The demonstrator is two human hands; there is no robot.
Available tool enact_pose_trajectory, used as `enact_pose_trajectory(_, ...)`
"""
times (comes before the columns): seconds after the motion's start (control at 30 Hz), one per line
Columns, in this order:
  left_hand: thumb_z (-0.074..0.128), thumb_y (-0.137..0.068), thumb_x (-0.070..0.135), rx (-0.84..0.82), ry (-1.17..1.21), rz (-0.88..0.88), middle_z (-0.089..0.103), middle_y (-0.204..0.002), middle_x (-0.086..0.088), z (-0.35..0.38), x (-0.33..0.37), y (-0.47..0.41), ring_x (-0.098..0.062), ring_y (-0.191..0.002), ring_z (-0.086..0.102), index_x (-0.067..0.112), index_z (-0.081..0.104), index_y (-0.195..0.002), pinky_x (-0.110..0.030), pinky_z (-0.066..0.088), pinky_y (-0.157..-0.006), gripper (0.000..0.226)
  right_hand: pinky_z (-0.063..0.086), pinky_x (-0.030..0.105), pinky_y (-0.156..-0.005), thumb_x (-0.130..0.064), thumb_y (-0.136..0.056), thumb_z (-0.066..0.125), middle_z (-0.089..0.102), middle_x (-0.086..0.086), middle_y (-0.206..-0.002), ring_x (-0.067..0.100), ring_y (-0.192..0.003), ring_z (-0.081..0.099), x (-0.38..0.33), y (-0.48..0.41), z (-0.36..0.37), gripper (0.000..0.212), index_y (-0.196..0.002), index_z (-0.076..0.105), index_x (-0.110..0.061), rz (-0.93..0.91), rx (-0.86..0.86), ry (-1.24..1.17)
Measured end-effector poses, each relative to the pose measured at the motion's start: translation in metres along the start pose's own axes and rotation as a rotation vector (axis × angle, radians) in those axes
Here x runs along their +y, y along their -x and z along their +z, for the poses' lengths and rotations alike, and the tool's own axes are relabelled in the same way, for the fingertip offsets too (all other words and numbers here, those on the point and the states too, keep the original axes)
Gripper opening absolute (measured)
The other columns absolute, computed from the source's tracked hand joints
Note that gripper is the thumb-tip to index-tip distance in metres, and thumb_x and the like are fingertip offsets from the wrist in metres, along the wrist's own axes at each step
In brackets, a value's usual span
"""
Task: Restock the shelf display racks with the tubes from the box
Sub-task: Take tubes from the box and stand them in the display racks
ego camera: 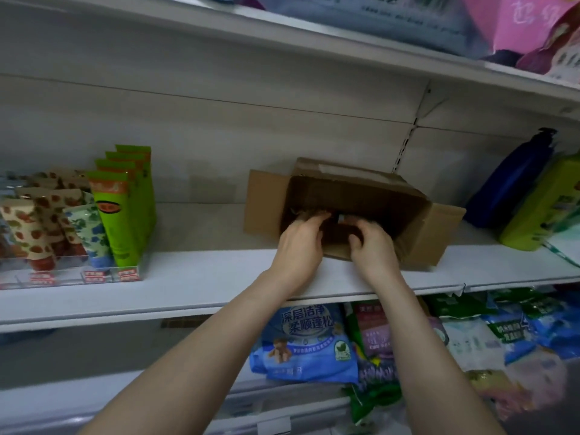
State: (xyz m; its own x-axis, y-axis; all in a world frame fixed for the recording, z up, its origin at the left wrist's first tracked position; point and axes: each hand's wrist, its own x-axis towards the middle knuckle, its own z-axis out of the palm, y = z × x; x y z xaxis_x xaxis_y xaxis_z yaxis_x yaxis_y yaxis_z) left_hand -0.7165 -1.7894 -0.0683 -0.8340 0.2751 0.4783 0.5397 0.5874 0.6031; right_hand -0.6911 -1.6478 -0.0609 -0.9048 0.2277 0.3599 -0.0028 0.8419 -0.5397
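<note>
**Head view.** The cardboard box (420,233) is lying on its side on the middle shelf (204,271). Its mouth is facing the person and its flaps are standing out to either side of the hands. Both hands are reaching into that mouth. The left hand (299,243) is entering at the left of the opening and the right hand (373,249) just beside it, close but not touching. The fingers of each are curling forward into the dark interior. Whether either hand is gripping anything cannot be told, since the fingertips are sinking into shadow.

Between the two hands, just beyond the knuckles, a small pale object (342,218) is showing inside the box, too blurred to identify. The rest of the box's contents are lying in darkness.

Well to the left of the left hand, a clear display rack (94,274) is holding tubes upright on their caps. A row of green tubes (125,211) is standing nearest the hand, then a blue-and-green patterned tube (89,233). Beyond that, cream tubes with red spots (28,227) are running out past the left edge.

To the right of the right hand, beyond the box, a blue pump bottle (514,186) and a green bottle (539,208) are leaning, the green one partly cut off. Below the forearms, bagged goods (301,340) are lying on the lower shelf. Above the hands, soft packs (518,26) are sitting on the upper shelf, blurred and cropped.
</note>
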Motion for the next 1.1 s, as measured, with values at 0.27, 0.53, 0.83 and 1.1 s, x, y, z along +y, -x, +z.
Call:
enact_pose_trajectory(0.27,0.048,-0.094,0.009,-0.197,-0.293,-0.168,0.038,-0.147,-0.005,0.039,-0.017,-0.053,-0.028,-0.13,0.041,0.025,0.041,-0.142,-0.036,0.04,-0.104,0.051,0.039,0.042,-0.107,-0.012,-0.095,0.049,0.04,0.011,-0.148,0.036,-0.132,0.042,0.025,-0.034,0.019,0.055,-0.147,0.036,-0.024,0.007,-0.143,0.25)
enact_pose_trajectory(0.53,0.035,-0.103,0.027,-0.304,-0.398,-0.329,0.014,-0.158,-0.007,0.056,-0.02,-0.071,-0.032,-0.142,0.023,0.021,0.014,-0.153,-0.041,0.03,-0.113,0.055,0.024,0.041,-0.116,-0.02,-0.095,0.048,0.016,0.009,-0.159,0.034,-0.144,0.017,0.041,-0.045,0.023,0.061,-0.152,0.024,-0.017,-0.003,-0.167,0.332)
enact_pose_trajectory(0.83,0.037,-0.103,0.022,-0.286,-0.478,-0.245,0.031,-0.148,-0.01,0.055,-0.018,-0.062,-0.033,-0.125,0.045,0.021,0.037,-0.145,-0.038,0.043,-0.101,0.042,0.026,0.044,-0.113,-0.02,-0.095,0.047,0.036,0.013,-0.148,0.035,-0.136,0.03,0.038,-0.042,0.025,0.051,-0.144,0.035,-0.016,-0.011,-0.121,0.354)
enact_pose_trajectory(1.1,0.05,-0.098,0.031,0.031,-0.469,-0.036,0.068,-0.108,-0.007,0.033,-0.006,-0.035,-0.026,-0.096,0.063,0.016,0.063,-0.119,-0.034,0.049,-0.078,0.028,0.032,0.043,-0.102,-0.018,-0.099,0.042,0.051,0.008,-0.135,0.033,-0.122,0.045,0.04,-0.02,0.016,0.038,-0.137,0.045,-0.026,-0.099,-0.037,0.386)
